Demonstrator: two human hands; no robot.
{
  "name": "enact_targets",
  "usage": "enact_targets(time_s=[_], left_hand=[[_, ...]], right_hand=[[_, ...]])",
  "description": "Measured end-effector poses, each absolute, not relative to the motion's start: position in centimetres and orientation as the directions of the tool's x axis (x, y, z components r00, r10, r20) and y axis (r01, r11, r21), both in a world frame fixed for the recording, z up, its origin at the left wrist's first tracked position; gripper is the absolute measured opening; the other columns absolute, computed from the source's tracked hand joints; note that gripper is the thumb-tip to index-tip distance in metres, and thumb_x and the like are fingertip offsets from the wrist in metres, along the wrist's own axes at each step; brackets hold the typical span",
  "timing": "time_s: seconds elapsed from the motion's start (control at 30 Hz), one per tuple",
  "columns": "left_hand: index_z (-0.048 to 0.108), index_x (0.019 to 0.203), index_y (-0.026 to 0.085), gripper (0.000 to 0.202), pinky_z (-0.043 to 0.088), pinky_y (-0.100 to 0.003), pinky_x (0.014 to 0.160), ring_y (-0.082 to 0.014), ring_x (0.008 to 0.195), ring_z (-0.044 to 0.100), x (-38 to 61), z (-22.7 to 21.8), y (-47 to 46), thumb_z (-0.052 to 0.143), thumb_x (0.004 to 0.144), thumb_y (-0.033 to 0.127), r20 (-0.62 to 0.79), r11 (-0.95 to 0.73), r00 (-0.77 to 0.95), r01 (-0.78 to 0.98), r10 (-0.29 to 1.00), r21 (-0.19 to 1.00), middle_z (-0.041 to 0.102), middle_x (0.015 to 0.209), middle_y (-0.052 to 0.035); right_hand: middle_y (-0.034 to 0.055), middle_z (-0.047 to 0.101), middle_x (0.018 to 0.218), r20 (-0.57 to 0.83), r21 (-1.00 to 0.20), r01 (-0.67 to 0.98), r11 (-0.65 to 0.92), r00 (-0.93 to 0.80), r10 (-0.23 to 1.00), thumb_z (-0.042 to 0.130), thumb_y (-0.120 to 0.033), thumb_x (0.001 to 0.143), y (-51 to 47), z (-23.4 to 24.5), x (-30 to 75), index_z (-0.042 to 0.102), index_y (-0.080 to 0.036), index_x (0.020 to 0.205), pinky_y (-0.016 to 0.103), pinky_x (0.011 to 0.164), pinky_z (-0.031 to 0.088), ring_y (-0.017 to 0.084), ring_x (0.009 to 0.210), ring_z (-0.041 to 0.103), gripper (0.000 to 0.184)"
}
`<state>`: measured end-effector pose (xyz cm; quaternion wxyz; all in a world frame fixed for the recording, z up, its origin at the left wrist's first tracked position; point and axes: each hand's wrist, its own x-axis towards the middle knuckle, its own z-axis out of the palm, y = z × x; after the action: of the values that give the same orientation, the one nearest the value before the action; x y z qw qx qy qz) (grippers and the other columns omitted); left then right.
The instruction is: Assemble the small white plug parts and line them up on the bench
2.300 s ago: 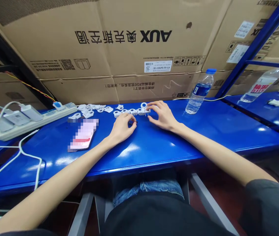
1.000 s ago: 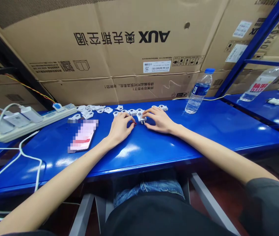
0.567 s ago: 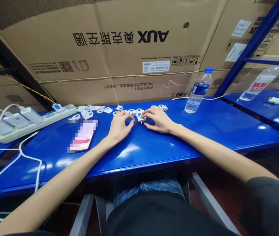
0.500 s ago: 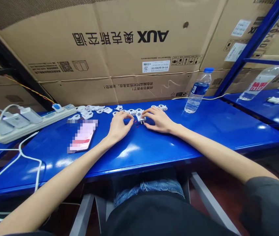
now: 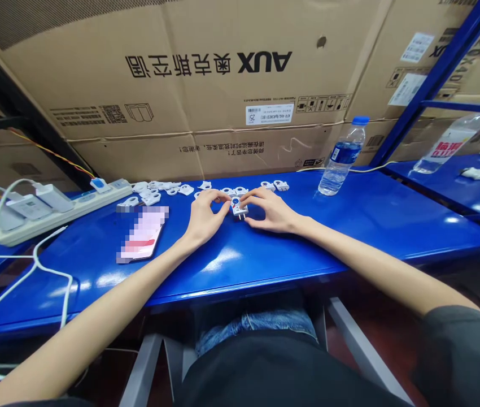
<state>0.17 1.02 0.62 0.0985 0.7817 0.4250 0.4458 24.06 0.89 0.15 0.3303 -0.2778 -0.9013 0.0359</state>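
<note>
Right at centre, just above the front half of the tabletop [image 5: 240,265], a small white plug body [image 5: 238,210] sits up between the fingertips, two metal prongs pointing down toward the person, a round blue-and-white mark on its face. It's tiny in this view, so that mark could be a ring or a label; hard to say!

The left hand [image 5: 206,217] comes in from the left, thumb and fingers pinching the plug's left side. The right hand [image 5: 271,213] meets it from the right, its index finger and thumb closed on the other side. Both hands are gripping that one piece.

Just behind them runs a loose row of white plastic parts [image 5: 151,192], with a pair of them [image 5: 276,185] further right. To the right stands a water bottle [image 5: 341,158], blue cap on, water inside. Upper right, a second clear bottle [image 5: 449,144] lies tilted on a neighbouring blue bench [image 5: 435,189]. Left, there's a pixelated phone [image 5: 144,234] and a power strip [image 5: 70,209], with an AUX cardboard carton [image 5: 206,85] behind it all.
</note>
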Motion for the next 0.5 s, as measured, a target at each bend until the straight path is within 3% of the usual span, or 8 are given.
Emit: enact_targets(time_s=[0.23,0.5], left_hand=[[0.073,0.093,0.023,0.010,0.053,-0.037,0.088,-0.0216,0.093,0.065,0.09,0.56,0.98,0.066,0.093,0.029,0.627,-0.660,0.291,0.561,0.723,0.500,0.075,0.094,-0.0032],[0.073,0.091,0.022,0.009,0.053,-0.036,0.086,-0.0213,0.092,0.066,0.21,0.65,0.81,0.067,0.092,0.029,0.625,-0.657,0.282,0.547,0.728,0.519,0.075,0.092,-0.0030]], right_hand=[[0.0081,0.067,0.130,0.579,-0.339,0.428,0.838,-0.607,0.545,0.070,-0.023,0.087,0.33,0.25,23.56,0.069,-0.026,0.115,0.051,0.108,0.052,0.029,0.124,0.062,0.028],[0.0088,0.066,0.130,0.602,-0.307,0.431,0.849,-0.603,0.524,0.071,-0.022,0.086,0.53,-0.03,23.71,0.068,-0.026,0.116,0.050,0.109,0.052,0.028,0.125,0.062,0.030]])
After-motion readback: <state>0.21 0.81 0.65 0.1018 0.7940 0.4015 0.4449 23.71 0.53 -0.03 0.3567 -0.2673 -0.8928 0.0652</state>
